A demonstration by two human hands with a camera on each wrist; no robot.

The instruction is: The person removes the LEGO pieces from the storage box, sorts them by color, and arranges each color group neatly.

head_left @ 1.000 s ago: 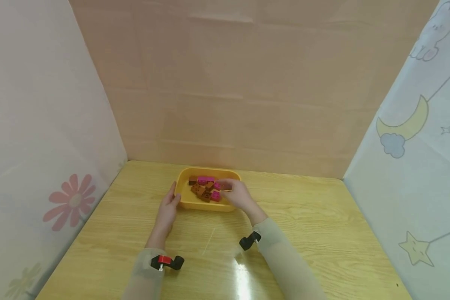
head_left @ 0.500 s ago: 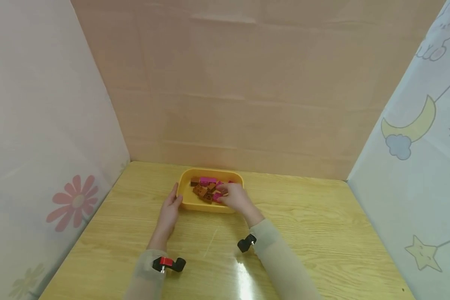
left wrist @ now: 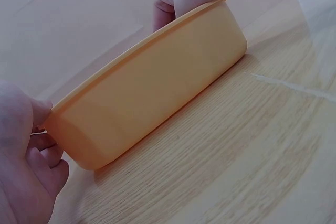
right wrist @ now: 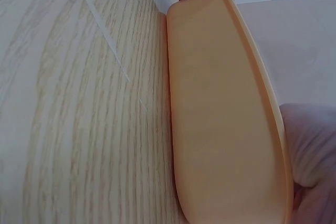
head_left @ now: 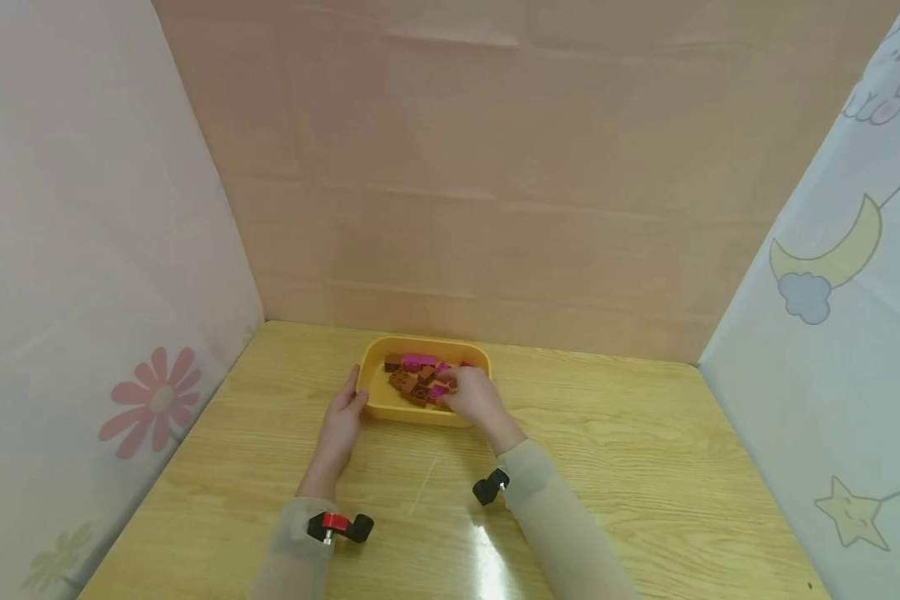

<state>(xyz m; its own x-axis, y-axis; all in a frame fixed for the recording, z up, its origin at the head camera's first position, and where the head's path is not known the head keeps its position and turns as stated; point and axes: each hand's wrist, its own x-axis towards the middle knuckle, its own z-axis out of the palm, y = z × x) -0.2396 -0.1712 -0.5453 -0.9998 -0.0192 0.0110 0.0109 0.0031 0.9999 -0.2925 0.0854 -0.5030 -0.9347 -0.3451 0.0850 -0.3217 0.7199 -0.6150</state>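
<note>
A yellow tray (head_left: 420, 418) stands on the wooden table with several brown and magenta toy building bricks inside. My left hand (head_left: 339, 417) grips its left end, thumb over the rim and fingers against the outside, as the left wrist view also shows. My right hand (head_left: 476, 398) reaches over the tray's front right side, thumb and fingers about a magenta brick (head_left: 437, 392), seeming to pinch it. Brown bricks (head_left: 412, 387) lie just left of that brick. Both wrist views show the tray's outer wall (right wrist: 226, 108), which hides the bricks and my right fingertips.
The wooden table (head_left: 615, 467) extends around the tray. A plain tan backdrop (head_left: 465, 183) rises close behind. White patterned sheets flank it, one with a pink flower (head_left: 159, 398), the other with a moon (head_left: 843, 250).
My right hand has come down and left in the tray, its fingers closing in about the magenta brick. My left hand keeps its grip on the tray. The head view has shifted slightly.
</note>
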